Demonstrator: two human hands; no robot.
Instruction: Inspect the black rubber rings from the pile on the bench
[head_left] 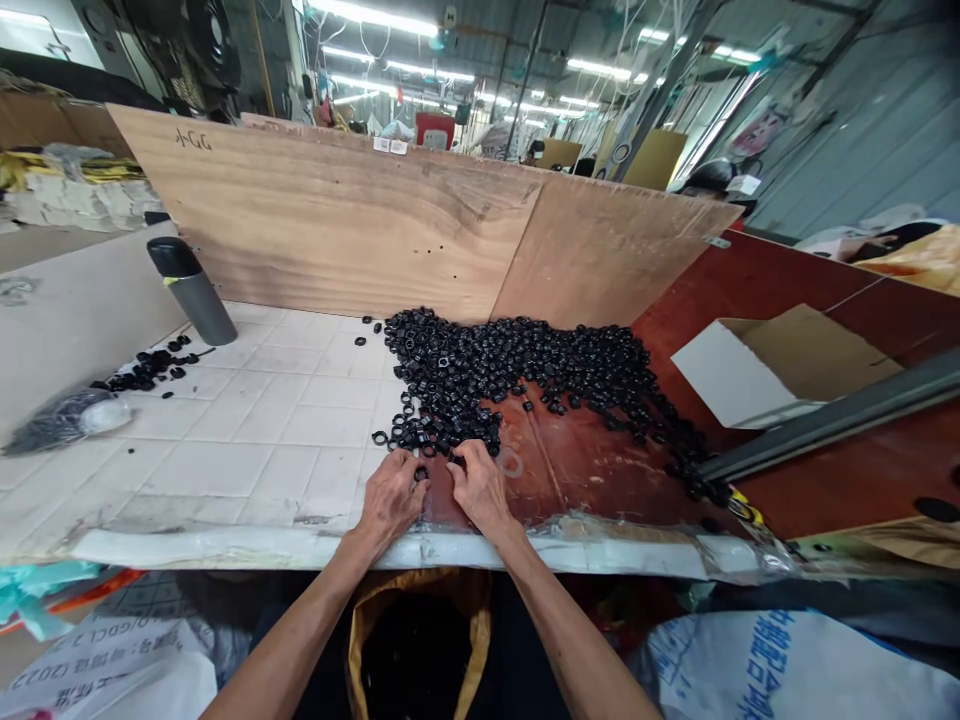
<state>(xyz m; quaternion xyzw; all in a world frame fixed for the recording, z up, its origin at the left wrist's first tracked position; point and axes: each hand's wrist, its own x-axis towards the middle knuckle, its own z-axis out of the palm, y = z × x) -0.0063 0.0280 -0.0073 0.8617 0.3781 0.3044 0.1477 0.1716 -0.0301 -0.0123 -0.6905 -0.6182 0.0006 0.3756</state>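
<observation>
A large heap of small black ring-shaped parts [517,355] spreads over the table against the wooden back board. My left hand [391,495] is at the heap's near edge, its fingers closed on a black ring [421,473]. Just to its right, my right hand [478,485] touches the near edge of the pile with thumb and forefinger pinched. What lies between those fingertips is too small to make out. Below the table edge, between my forearms, an open yellow-brown sack [358,640] has a dark inside.
A grey bottle with black cap [196,295] stands at the left, near scattered black pieces [146,370] and a plastic-wrapped bundle [64,420]. An open cardboard box [739,375] and a metal bar [832,415] are at the right. A wooden board [337,220] closes the back.
</observation>
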